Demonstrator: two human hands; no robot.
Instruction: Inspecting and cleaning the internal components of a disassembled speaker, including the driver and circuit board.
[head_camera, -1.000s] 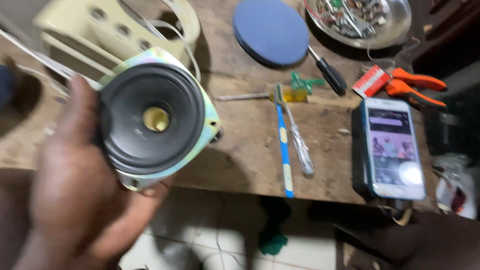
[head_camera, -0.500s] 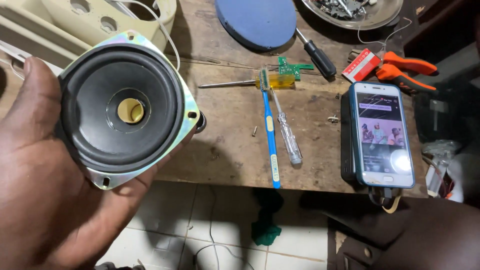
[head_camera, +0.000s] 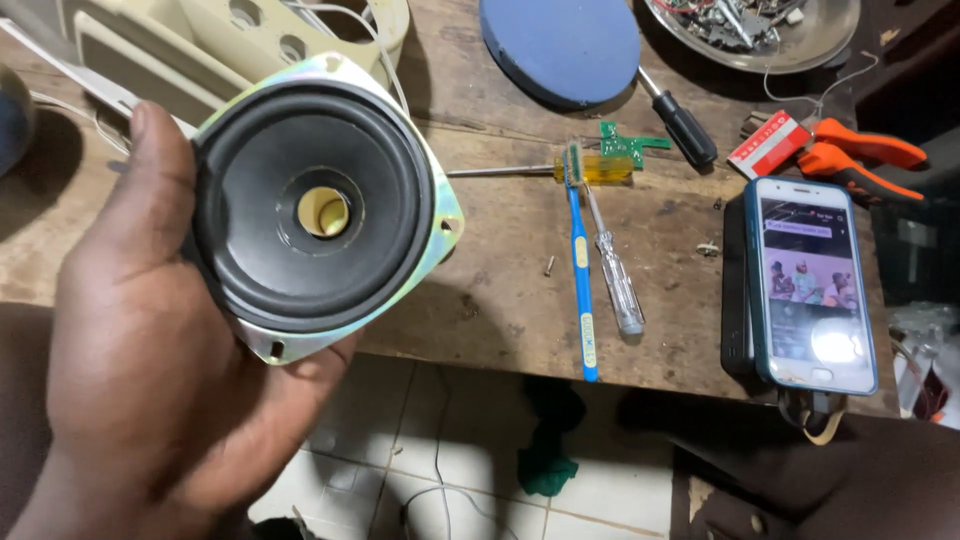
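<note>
The left hand (head_camera: 140, 370) cups a round black speaker driver with a metal frame (head_camera: 315, 210), its fingers wrapped behind the frame. A blue toothbrush (head_camera: 580, 270) lies well right of them on the wooden worktop (head_camera: 490, 290).

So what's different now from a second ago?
The left hand has tilted the speaker to face the camera squarely and brought it closer; its grip is the same. On the bench the toothbrush, screwdrivers and phone lie as before. The right hand is out of view.
</note>
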